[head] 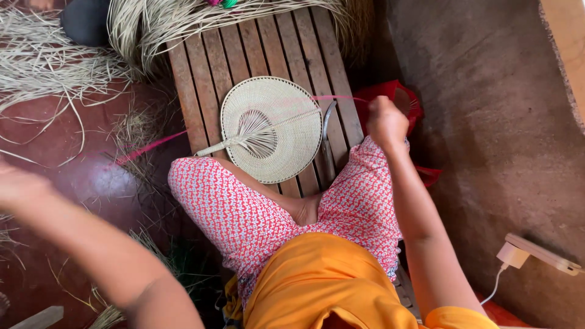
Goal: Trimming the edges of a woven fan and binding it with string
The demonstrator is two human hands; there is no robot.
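R hand (385, 122) closed in fist on pink strand (332, 97), above woven fan (272, 129) on slatted bench (256, 49). L hand (18, 186) blurred, grip state cannot tell.

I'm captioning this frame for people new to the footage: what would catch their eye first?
First the round woven straw fan, lying flat on the slatted wooden bench at centre. The right hand is closed just right of it, by a thin pink strand crossing the fan's edge. The left hand is raised and blurred at far left, over the red floor strewn with loose pale straw.
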